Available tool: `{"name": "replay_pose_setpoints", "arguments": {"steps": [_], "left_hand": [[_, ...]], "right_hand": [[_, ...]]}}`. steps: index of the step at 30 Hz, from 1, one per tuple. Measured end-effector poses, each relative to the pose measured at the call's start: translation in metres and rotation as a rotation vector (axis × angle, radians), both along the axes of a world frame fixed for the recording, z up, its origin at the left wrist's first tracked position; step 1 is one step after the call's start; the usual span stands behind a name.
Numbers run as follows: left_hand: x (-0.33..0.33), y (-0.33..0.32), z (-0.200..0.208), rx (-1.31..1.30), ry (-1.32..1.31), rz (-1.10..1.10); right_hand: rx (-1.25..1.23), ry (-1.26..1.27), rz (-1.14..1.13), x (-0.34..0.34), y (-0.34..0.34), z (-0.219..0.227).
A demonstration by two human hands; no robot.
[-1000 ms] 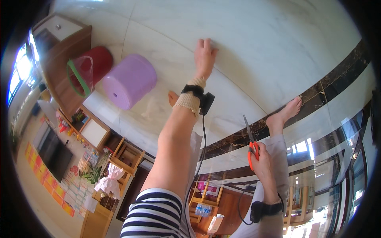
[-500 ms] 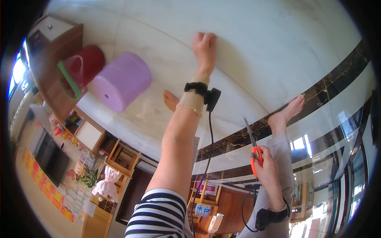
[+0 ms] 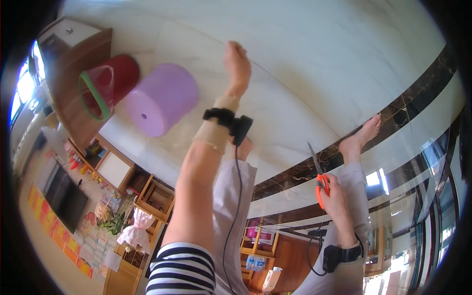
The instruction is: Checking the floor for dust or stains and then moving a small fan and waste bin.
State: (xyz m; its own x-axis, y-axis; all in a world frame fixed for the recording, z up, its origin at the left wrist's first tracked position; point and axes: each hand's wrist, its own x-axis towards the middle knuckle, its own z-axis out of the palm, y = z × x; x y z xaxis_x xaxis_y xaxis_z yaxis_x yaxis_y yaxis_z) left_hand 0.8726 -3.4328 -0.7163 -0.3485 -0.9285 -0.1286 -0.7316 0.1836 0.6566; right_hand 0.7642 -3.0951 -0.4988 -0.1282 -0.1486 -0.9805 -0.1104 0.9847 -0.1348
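My left hand is stretched far out over the pale marble floor, fingers curled closed. Whatever it may hold is hidden inside the fist. A beige knit cuff and a black strapped device with a cable sit on that wrist. In my right hand, low by my right leg, is a pair of scissors with orange handles. Their dark blades point up and away, over the dark floor border. To the left of my left hand stands a purple plastic stool, apart from it.
A red bin with a green rim and plastic liner stands beside a wooden cabinet at far left. My bare right foot rests by the dark marble border. Behind are wooden chairs and a black cable hanging from my left wrist.
My left hand has shifted left and turned, still closed. My right hand and the scissors have moved slightly right. The view has shifted, and more of my left leg shows.
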Motion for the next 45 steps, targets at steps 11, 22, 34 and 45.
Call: {"name": "replay_pose_setpoints", "arguments": {"steps": [11,22,34,45], "left_hand": [[0.301,-0.278,0.203,-0.483,-0.545,0.183],[0.408,-0.353,0.185,-0.459,-0.576,0.146],[0.157,-0.152,0.167,-0.516,-0.489,-0.573],[-0.04,0.068,-0.01,0.163,-0.677,-0.652]], "right_hand": [[-0.046,0.017,0.038,0.04,-0.007,-0.017],[-0.025,0.001,0.036,0.071,-0.021,-0.026],[0.033,-0.015,0.01,0.057,-0.011,-0.021],[-0.01,-0.016,-0.034,0.027,-0.005,-0.01]]}}
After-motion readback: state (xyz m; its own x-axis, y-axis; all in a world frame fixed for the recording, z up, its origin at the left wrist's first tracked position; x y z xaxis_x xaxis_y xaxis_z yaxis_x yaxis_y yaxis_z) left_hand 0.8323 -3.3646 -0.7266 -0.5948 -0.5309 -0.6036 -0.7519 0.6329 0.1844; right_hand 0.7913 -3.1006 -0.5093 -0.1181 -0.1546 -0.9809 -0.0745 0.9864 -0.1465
